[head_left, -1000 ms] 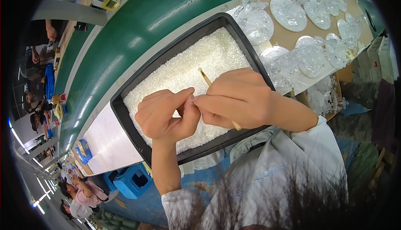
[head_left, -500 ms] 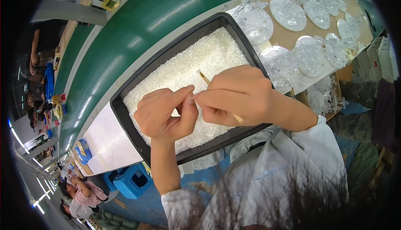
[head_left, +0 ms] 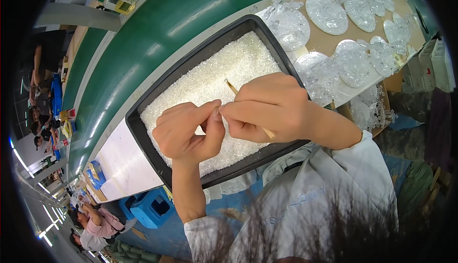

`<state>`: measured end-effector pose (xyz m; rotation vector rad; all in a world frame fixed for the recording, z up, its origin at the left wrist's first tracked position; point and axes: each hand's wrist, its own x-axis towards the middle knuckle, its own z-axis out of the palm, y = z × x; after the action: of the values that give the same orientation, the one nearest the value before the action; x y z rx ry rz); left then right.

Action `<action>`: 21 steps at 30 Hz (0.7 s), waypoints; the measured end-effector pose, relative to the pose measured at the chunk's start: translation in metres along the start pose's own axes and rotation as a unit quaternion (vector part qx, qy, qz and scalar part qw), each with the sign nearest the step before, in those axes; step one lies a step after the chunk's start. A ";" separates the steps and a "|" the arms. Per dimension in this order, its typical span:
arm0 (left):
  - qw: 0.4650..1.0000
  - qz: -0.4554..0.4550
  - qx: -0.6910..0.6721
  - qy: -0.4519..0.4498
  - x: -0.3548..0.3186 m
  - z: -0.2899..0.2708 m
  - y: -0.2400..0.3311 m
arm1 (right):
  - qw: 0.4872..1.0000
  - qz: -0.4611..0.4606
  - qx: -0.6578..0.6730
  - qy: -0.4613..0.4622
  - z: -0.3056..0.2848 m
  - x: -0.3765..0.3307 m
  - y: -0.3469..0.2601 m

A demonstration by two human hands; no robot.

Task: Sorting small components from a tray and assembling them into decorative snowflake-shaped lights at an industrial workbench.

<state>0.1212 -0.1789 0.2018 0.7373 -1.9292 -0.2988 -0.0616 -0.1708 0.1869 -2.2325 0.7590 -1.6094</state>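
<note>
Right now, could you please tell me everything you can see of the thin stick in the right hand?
The thin stick looks like pale wood or bamboo, slender and straight. The right hand grips its middle, so only both ends show: one pokes up-left over the black tray of clear beads, the other juts out lower right. It lies tilted.

Both hands (head_left: 229,120) crowd the near half of the black tray (head_left: 143,134); its far half of beads (head_left: 224,67) lies open. Clear discs (head_left: 329,15) crowd the desk (head_left: 324,41) rightward.
</note>
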 end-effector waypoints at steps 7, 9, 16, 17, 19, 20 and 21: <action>0.999 -0.035 0.012 -0.031 -0.002 -0.006 -0.001 | 0.999 0.027 -0.036 0.018 0.000 0.003 -0.001; 0.991 -0.119 -0.051 -0.041 -0.006 -0.009 -0.003 | 0.997 0.082 0.013 0.009 0.001 0.003 -0.002; 0.967 -0.201 -0.142 -0.068 -0.008 -0.016 -0.004 | 0.972 0.187 0.144 -0.017 -0.004 0.009 -0.005; 0.959 -0.215 -0.175 -0.058 -0.009 -0.015 -0.005 | 0.962 0.209 0.176 -0.020 -0.005 0.009 -0.005; 0.950 -0.230 -0.207 -0.046 -0.009 -0.013 -0.004 | 0.950 0.230 0.208 -0.024 -0.006 0.009 -0.005; 0.938 -0.255 -0.231 -0.041 -0.008 -0.013 -0.002 | 0.948 0.231 0.217 -0.032 -0.006 0.010 -0.004; 0.925 -0.280 -0.254 -0.035 -0.007 -0.013 0.000 | 0.945 0.233 0.225 -0.040 -0.006 0.010 -0.003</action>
<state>0.1351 -0.1735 0.2031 0.9122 -1.5604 -1.1454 -0.0644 -0.1729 0.1983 -1.6329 0.7363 -1.2918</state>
